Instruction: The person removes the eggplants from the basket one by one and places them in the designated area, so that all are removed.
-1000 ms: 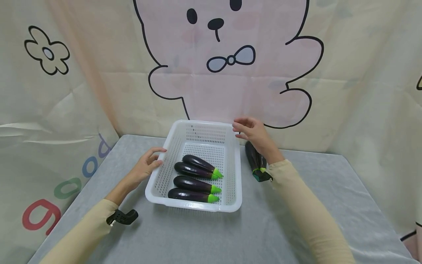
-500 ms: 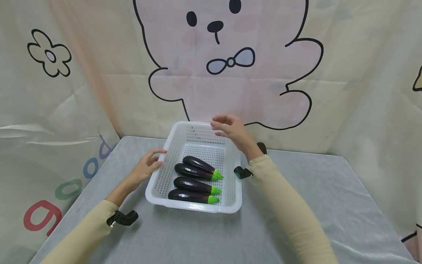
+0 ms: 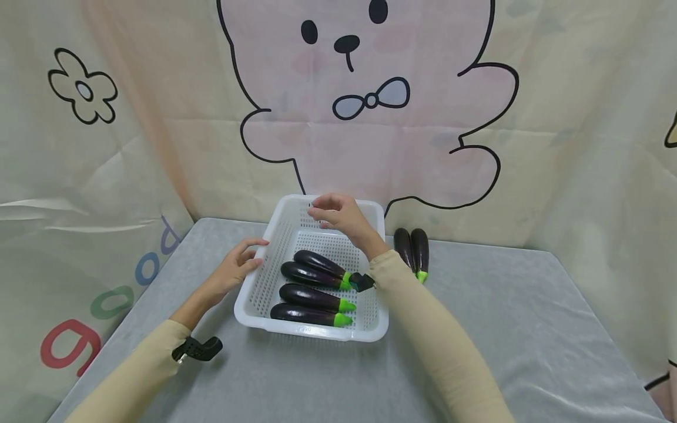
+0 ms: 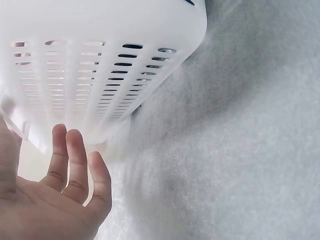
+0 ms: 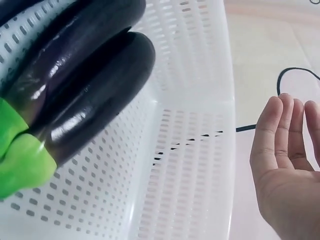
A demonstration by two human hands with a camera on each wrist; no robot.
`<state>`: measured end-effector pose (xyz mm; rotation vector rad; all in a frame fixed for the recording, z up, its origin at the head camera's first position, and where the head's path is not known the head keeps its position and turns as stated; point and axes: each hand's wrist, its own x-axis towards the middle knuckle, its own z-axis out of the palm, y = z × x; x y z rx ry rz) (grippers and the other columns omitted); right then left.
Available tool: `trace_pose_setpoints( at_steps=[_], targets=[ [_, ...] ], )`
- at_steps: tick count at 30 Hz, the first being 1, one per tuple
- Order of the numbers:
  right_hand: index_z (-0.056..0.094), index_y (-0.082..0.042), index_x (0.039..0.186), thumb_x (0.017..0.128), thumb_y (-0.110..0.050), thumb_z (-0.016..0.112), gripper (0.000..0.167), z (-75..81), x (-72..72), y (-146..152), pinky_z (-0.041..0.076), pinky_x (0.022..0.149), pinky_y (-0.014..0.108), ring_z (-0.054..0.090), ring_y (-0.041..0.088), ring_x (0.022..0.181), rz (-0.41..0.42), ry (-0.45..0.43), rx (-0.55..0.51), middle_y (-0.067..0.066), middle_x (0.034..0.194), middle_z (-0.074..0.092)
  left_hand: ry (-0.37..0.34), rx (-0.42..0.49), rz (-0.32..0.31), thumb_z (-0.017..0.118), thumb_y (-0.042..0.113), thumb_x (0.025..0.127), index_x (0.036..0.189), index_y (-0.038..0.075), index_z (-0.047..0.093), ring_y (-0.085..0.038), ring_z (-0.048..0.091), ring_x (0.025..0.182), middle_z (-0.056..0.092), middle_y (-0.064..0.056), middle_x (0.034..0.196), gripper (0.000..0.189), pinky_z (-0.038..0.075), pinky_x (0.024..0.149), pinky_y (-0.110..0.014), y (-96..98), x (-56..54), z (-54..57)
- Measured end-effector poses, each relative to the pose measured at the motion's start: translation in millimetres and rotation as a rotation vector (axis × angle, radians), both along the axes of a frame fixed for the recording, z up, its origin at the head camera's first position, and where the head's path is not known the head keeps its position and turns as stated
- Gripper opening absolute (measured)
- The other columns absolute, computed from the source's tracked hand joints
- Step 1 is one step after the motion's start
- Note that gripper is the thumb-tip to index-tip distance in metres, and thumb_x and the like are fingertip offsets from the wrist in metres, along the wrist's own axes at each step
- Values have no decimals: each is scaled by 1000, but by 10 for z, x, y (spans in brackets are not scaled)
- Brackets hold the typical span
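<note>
A white perforated plastic basket (image 3: pixel 374 320) sits on the table, with several dark eggplants (image 3: pixel 309 296) with green stem ends lying in it. My left hand (image 3: pixel 233 270) touches the basket's left rim with its index finger and thumb. In the left wrist view the other fingers (image 4: pixel 76 165) stand loosely bent beside the perforated side wall. Over the far part of the basket hovers my right hand (image 3: pixel 344 220), empty and loosely curved. The right wrist view shows that hand's relaxed fingers (image 5: pixel 282 135) above the far rim, away from two eggplants (image 5: pixel 100 100).
Two more eggplants (image 3: pixel 420 252) lie side by side on the grey tablecloth (image 3: pixel 502 305), right of the basket and partly behind the right sleeve (image 3: pixel 428 329). A printed fabric backdrop (image 3: pixel 338 141) hangs behind the table. Black bands (image 3: pixel 197 349) are at both wrists.
My right hand has moved left from beside the two outside eggplants to over the basket's far part, uncovering them more. My left hand and the basket have stayed put.
</note>
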<state>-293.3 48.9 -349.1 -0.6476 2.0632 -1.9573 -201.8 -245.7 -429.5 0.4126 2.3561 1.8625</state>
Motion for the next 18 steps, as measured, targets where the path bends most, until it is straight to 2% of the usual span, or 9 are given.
trace_pose_setpoints(
  at_steps=[6,13,18],
  targets=[
    [66,-5,122,94,-19,77,33,-93,-26,-106,54,87,40,63,25,111,-7,-28,91,10,119,66,4,0,-3,58,12,105,143,8,44,-39,63,102,50,-34,131,41,55,75,-44,-5,8,0],
    [63,4,127,92,-19,78,44,-311,-102,-209,54,88,45,63,27,110,-3,-56,173,12,119,66,-6,-7,6,58,13,105,144,8,43,-40,62,104,48,-35,134,42,55,77,-45,-9,7,4],
    [63,5,128,90,-18,80,47,-497,-113,-248,55,86,43,62,27,110,-5,-74,250,14,121,65,-8,-7,1,58,14,106,145,8,43,-40,62,105,49,-34,134,42,55,78,-46,-4,11,6]
  ],
)
